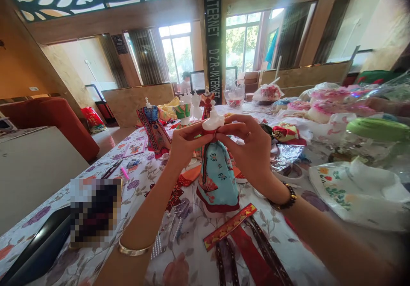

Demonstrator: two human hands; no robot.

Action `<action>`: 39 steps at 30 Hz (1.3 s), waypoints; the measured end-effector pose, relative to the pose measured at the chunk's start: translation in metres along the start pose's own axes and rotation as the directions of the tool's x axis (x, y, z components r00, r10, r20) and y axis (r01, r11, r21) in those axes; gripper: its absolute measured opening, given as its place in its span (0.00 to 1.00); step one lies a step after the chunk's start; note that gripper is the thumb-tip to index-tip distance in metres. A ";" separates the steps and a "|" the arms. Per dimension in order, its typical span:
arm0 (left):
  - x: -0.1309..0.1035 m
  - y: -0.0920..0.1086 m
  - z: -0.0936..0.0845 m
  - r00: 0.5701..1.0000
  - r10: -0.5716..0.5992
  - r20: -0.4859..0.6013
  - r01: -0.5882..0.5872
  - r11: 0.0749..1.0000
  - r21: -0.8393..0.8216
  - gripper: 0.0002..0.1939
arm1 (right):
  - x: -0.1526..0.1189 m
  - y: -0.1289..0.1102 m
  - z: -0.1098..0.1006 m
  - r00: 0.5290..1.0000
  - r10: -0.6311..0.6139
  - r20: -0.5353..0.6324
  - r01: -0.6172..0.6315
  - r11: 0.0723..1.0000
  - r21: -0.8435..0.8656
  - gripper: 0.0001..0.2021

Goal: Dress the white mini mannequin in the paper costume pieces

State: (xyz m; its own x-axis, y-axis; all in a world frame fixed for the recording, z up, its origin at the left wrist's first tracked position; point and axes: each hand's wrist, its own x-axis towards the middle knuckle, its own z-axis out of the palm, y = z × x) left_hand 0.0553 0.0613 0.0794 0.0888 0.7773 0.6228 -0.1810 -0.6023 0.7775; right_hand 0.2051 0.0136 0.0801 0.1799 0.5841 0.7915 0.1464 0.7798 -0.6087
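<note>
A small white mannequin point(213, 119) stands upright on the table, wearing a light blue skirt point(220, 170) with a dark red hem and a red band at the chest. My left hand point(188, 143) pinches the red band from the left, thumb at its front. From the right, my right hand point(246, 145) closes thumb and fingertips on the same band, almost touching the left thumb. A thin dark strip hangs down the skirt front from between the fingertips. In front of the skirt lie a red and yellow patterned strip point(229, 227) and a red ribbon point(251, 252).
Dressed mannequins point(153, 128) stand behind on the flowered tablecloth point(128, 200). Black tweezers point(112, 169), a pink pen point(124, 173) and a pixelated object point(96, 213) lie left. At right are a tape roll point(293, 172), plastic-wrapped items and a green lid point(378, 129). A person point(185, 82) is far back.
</note>
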 end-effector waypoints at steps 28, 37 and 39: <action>-0.011 0.016 -0.004 0.991 0.015 0.132 -0.027 0.995 0.094 0.22 | 0.001 0.001 -0.002 0.983 -0.185 0.008 0.184 0.971 -0.154 0.06; -0.010 0.022 -0.004 0.990 -0.009 0.141 -0.002 0.997 0.076 0.23 | 0.003 0.005 -0.003 0.922 -0.383 0.056 0.384 0.890 -0.245 0.04; -0.009 0.024 -0.005 0.989 0.001 0.148 -0.012 0.997 0.080 0.21 | 0.003 0.007 -0.003 0.923 -0.379 0.072 0.385 0.891 -0.242 0.04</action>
State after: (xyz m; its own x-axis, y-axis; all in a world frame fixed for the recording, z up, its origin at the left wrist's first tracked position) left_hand 0.0457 0.0406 0.0915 0.2325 0.7415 0.6293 -0.1035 -0.6245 0.7741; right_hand 0.2101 0.0198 0.0785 0.0407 0.2594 0.9649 0.4354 0.8646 -0.2508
